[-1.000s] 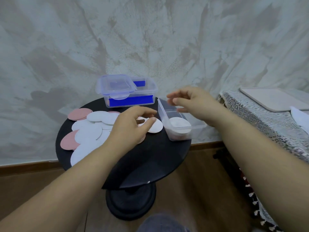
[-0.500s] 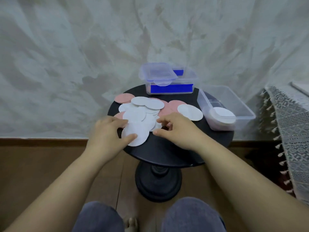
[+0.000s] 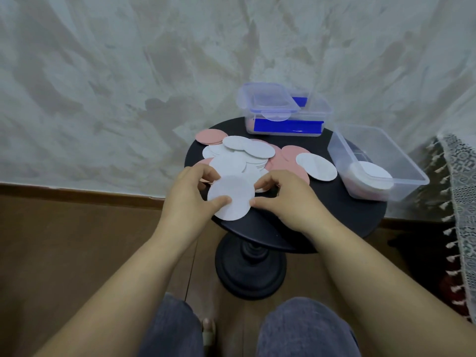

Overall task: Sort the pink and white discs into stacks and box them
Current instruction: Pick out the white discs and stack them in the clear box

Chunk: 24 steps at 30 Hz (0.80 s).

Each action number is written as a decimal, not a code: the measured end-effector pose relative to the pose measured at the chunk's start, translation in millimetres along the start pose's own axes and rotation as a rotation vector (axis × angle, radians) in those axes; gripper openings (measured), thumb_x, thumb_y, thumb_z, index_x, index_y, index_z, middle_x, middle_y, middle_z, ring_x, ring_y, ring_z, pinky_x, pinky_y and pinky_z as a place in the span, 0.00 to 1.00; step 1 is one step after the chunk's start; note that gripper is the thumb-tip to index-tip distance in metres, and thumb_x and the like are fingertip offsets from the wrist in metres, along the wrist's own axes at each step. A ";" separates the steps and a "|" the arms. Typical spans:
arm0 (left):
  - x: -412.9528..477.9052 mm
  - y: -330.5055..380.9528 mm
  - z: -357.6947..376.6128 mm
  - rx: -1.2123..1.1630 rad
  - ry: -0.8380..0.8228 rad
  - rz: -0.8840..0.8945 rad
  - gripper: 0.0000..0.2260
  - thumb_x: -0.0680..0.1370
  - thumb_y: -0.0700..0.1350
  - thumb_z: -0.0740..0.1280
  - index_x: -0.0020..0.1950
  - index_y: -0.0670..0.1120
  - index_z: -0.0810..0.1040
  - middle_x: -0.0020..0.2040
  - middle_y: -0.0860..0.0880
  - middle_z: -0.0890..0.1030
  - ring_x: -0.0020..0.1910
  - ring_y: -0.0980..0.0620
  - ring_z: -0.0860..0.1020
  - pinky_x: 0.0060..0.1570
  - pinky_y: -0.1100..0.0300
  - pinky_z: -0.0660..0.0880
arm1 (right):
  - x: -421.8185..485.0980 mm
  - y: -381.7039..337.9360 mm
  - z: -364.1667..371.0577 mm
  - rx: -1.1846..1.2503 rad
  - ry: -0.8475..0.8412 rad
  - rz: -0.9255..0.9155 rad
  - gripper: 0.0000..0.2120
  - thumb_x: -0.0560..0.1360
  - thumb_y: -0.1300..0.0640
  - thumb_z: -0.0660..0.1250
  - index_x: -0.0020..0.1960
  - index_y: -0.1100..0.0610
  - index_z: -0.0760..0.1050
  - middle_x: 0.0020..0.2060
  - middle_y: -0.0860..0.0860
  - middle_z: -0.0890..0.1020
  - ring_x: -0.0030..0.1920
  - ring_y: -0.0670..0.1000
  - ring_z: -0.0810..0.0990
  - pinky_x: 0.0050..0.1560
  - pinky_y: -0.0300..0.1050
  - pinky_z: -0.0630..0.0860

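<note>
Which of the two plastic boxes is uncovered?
The clear box on the right, holding a white-topped stack of discs; the blue-labelled box behind has a lid resting on it.

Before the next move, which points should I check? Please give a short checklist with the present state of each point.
1. Left hand grip on the white disc, thumb on top: ok.
2. Right hand pinches the disc's other edge: ok.
3. Only white in the grip: one white face shows; whether anything lies beneath it, cannot tell.
4. Box on the right is open, no lid: ok.
5. Top disc in the box is white, so the colour matches: ok.
6. Pile sorted: not ok, pink and white overlap.
</note>
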<state>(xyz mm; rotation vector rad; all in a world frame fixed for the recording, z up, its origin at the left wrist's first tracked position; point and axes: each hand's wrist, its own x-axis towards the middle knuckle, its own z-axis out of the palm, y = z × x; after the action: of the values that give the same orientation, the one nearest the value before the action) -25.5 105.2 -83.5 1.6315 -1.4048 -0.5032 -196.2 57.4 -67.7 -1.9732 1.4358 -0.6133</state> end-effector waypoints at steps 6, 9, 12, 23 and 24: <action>2.4 4.8 0.2 -0.296 0.035 -0.121 0.07 0.69 0.42 0.74 0.39 0.46 0.76 0.36 0.48 0.79 0.31 0.56 0.74 0.35 0.64 0.72 | -2.3 0.3 -10.1 0.355 -0.034 0.083 0.05 0.70 0.58 0.72 0.43 0.52 0.76 0.31 0.45 0.82 0.29 0.38 0.76 0.31 0.28 0.70; 3.1 11.7 1.1 -0.380 0.006 -0.197 0.07 0.71 0.42 0.72 0.39 0.45 0.74 0.31 0.49 0.80 0.26 0.55 0.76 0.33 0.65 0.74 | -4.0 4.2 -20.4 0.441 -0.019 0.122 0.05 0.72 0.62 0.69 0.45 0.53 0.77 0.35 0.48 0.82 0.29 0.41 0.76 0.30 0.33 0.73; 5.0 17.2 0.3 -0.507 -0.020 -0.279 0.06 0.72 0.41 0.71 0.40 0.45 0.75 0.37 0.45 0.81 0.32 0.52 0.79 0.32 0.60 0.77 | -7.4 9.6 -33.6 0.507 -0.007 0.174 0.04 0.74 0.63 0.67 0.43 0.54 0.77 0.36 0.51 0.82 0.30 0.44 0.77 0.30 0.35 0.76; -8.8 26.9 -1.9 -0.713 -0.236 -0.355 0.05 0.75 0.38 0.66 0.50 0.44 0.78 0.36 0.49 0.84 0.33 0.55 0.80 0.29 0.66 0.76 | -26.8 31.5 -61.4 0.656 0.109 0.192 0.02 0.75 0.59 0.65 0.47 0.57 0.74 0.24 0.52 0.79 0.25 0.48 0.77 0.23 0.34 0.72; -9.5 27.9 -1.1 -0.717 -0.243 -0.357 0.05 0.75 0.37 0.66 0.50 0.43 0.78 0.36 0.48 0.83 0.33 0.55 0.80 0.30 0.65 0.76 | -28.4 30.9 -60.8 0.699 0.100 0.191 0.03 0.75 0.60 0.65 0.48 0.58 0.73 0.27 0.53 0.80 0.26 0.48 0.79 0.25 0.34 0.74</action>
<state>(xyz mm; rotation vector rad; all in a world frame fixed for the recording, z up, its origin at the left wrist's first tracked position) -43.0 115.8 -62.2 1.2392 -0.9203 -1.2825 -266.8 65.0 -47.3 -1.2602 1.2203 -0.9756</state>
